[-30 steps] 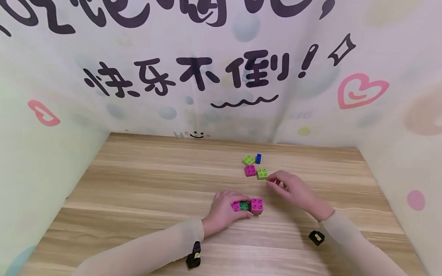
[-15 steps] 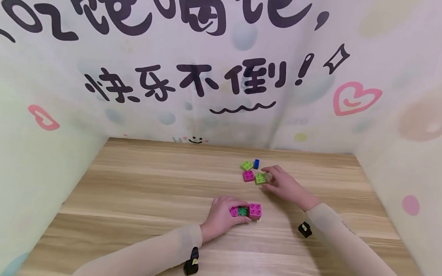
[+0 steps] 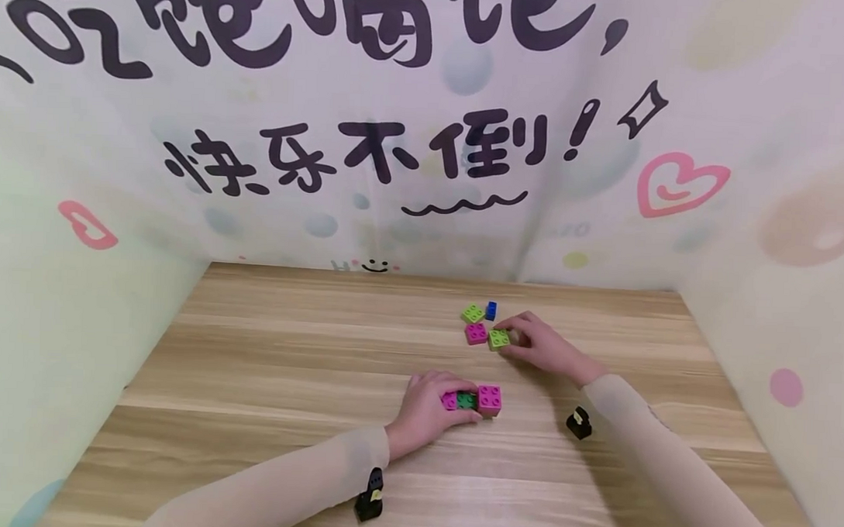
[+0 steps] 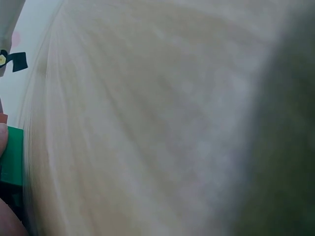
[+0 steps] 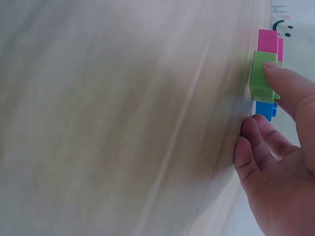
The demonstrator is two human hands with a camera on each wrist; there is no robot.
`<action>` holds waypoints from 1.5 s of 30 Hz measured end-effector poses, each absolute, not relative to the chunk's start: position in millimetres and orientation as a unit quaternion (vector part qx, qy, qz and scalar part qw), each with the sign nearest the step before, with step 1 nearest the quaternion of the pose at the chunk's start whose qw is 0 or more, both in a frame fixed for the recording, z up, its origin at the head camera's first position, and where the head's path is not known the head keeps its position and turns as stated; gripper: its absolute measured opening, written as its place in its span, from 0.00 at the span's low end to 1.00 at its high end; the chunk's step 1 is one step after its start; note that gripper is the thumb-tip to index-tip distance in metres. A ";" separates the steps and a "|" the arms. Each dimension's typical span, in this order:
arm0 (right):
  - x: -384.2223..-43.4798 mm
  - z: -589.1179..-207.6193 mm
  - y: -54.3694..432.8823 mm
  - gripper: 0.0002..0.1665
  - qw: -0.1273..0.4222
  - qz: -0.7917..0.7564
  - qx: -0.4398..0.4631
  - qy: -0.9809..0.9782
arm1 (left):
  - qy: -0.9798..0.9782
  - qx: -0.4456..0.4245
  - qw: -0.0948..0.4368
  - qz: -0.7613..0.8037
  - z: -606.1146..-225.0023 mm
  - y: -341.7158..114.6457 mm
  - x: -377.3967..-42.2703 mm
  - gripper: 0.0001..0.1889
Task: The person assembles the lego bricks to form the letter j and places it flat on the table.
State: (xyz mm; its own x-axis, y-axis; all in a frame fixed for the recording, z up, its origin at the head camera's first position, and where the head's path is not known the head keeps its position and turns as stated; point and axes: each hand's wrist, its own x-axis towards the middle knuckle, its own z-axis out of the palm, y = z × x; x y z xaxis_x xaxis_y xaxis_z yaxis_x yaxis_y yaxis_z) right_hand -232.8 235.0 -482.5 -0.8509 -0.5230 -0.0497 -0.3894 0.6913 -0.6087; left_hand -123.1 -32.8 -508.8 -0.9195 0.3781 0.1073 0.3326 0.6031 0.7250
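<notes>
My left hand (image 3: 424,409) rests on the table and grips a row of toy building bricks: a green brick (image 3: 465,401) between pink ones, with a taller pink brick (image 3: 489,400) at the right end. Part of that row is covered by the fingers. In the left wrist view only the green brick (image 4: 12,157) and bits of fingers show at the left edge. Farther back, my right hand (image 3: 550,350) pinches a lime green brick (image 3: 499,339) on the table between thumb and index finger. The right wrist view shows the thumb against this lime brick (image 5: 263,78).
Close beside the pinched brick lie a magenta brick (image 3: 475,333), a second lime brick (image 3: 472,312) and a small blue brick (image 3: 491,310). The wooden table (image 3: 287,328) is bounded by a printed cloth wall (image 3: 290,236) at the back and pale walls at both sides.
My right hand has moved left and slightly away from me, and its thumb and index finger have closed on the lime brick. The left hand keeps its grip in the same place.
</notes>
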 end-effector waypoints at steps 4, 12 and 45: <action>-230.0 -482.0 234.1 0.24 0.106 -0.296 -0.251 0.915 | 0.894 0.199 0.034 0.399 -508.3 -33.1 -122.6 0.24; -221.8 -479.2 232.1 0.20 0.085 -0.302 -0.264 0.912 | 0.890 0.200 0.038 0.408 -502.3 -33.6 -120.1 0.24; -150.3 -477.7 233.5 0.16 0.087 -0.279 -0.277 0.915 | 0.887 0.198 0.038 0.415 -501.6 -36.0 -118.5 0.23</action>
State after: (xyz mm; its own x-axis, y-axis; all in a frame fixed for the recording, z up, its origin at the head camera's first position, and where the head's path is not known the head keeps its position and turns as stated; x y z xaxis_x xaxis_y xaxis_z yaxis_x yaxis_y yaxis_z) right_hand -150.3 233.5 -477.7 -0.8314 -0.5556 -0.0043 -0.4588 0.6908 -0.5589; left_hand -118.5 -36.0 -501.6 -0.9188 0.3829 0.0961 0.3193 0.5774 0.7514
